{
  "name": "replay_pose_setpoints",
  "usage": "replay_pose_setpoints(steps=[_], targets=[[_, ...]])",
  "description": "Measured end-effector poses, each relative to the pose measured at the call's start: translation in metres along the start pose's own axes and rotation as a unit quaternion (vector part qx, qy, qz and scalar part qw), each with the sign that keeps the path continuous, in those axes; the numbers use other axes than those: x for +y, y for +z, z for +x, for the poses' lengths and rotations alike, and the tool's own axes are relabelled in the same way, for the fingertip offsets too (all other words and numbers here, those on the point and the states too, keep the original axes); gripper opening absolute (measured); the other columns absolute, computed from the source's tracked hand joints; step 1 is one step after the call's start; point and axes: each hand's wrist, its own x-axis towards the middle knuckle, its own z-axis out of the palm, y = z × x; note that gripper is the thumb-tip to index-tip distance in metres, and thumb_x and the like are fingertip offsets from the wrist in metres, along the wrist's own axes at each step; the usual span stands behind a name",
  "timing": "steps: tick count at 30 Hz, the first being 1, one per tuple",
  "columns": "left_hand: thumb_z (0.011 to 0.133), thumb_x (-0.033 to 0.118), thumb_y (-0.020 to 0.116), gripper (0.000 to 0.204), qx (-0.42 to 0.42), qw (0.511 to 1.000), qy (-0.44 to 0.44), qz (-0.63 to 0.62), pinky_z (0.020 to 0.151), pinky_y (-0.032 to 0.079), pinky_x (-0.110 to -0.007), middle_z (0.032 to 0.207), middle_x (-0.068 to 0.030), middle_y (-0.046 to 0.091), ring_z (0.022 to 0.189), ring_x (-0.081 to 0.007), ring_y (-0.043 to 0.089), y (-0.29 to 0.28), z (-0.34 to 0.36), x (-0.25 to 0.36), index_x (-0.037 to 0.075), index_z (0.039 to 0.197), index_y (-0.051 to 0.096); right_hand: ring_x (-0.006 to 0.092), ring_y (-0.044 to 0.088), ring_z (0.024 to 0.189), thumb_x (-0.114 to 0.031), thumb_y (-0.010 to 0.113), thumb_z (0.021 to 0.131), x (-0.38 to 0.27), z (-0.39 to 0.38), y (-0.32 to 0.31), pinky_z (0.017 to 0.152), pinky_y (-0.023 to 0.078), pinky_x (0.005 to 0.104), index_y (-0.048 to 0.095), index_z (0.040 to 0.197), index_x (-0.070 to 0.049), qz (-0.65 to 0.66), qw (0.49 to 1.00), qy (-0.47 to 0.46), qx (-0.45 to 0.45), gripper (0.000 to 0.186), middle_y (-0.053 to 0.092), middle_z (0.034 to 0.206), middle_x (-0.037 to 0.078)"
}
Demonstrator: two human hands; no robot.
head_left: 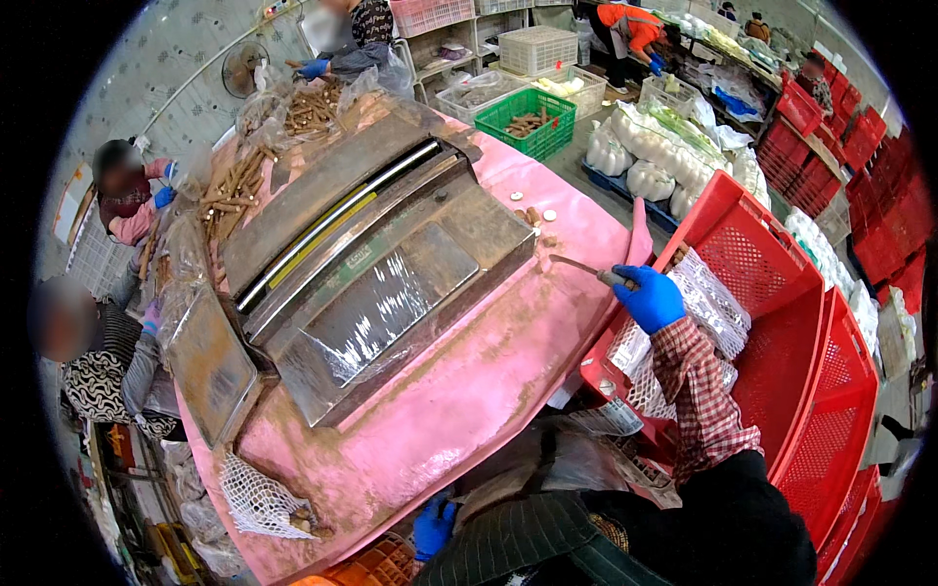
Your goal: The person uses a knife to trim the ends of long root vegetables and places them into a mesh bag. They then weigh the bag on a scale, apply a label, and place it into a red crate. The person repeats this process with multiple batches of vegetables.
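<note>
In a blue glove, my right hand (653,296) is closed around the handle of a knife (614,279). Its thin, curved blade points left, over the right end of the pink-covered table (430,410). Beside the blade tip are small brown root pieces (533,217) and white round slices (549,215). My left hand (433,527), also gloved in blue, is low at the table's near edge, by an orange crate (376,564); its fingers are too hidden to read. Below my right forearm, a red crate (757,264) holds white foam-net sleeves (711,298).
A metal film-wrapping machine (362,264) fills the table's middle. Brown roots (234,190) are heaped behind it, and a white foam net (262,496) lies at the near left corner. Two people are at the left and another at the far end. A green crate (528,122) stands beyond.
</note>
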Motion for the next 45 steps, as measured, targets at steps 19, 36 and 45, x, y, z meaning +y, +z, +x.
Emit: replay_pose_setpoints(steps=[19, 36, 45], targets=[[0.074, 0.02, 0.054, 0.028, -0.126, 0.992, 0.001, 0.019, 0.066, 0.044, -0.035, 0.088, -0.0144, 0.056, 0.077, -0.0292, 0.055, -0.01, 0.018, 0.01, 0.008, 0.099, 0.053, 0.0278, 0.055, 0.069, -0.025, 0.052, 0.071, -0.011, -0.009, 0.016, 0.061, 0.044, 0.0362, 0.057, 0.094, -0.015, -0.098, 0.995, -0.031, -0.001, 0.026, 0.054, 0.08, 0.01], [0.073, 0.024, 0.055, 0.03, -0.142, 0.989, 0.024, 0.036, 0.066, 0.044, -0.035, 0.087, -0.0151, 0.056, 0.077, -0.0299, 0.055, -0.006, 0.023, 0.0, 0.009, 0.099, 0.052, 0.0224, 0.057, 0.064, -0.03, 0.05, 0.075, 0.024, 0.038, 0.017, 0.06, 0.045, 0.0309, 0.057, 0.093, -0.007, 0.123, 0.991, 0.053, -0.005, 0.031, 0.059, 0.076, 0.013], [0.074, 0.027, 0.052, 0.034, -0.158, 0.987, -0.029, -0.015, 0.071, 0.042, -0.034, 0.088, -0.0146, 0.056, 0.083, -0.0276, 0.054, -0.004, 0.016, 0.011, 0.013, 0.105, 0.049, 0.0323, 0.052, 0.079, -0.023, 0.05, 0.073, 0.012, 0.087, 0.082, 0.068, 0.043, 0.0369, 0.053, 0.097, -0.007, 0.107, 0.992, -0.008, 0.064, 0.029, 0.054, 0.086, 0.019]])
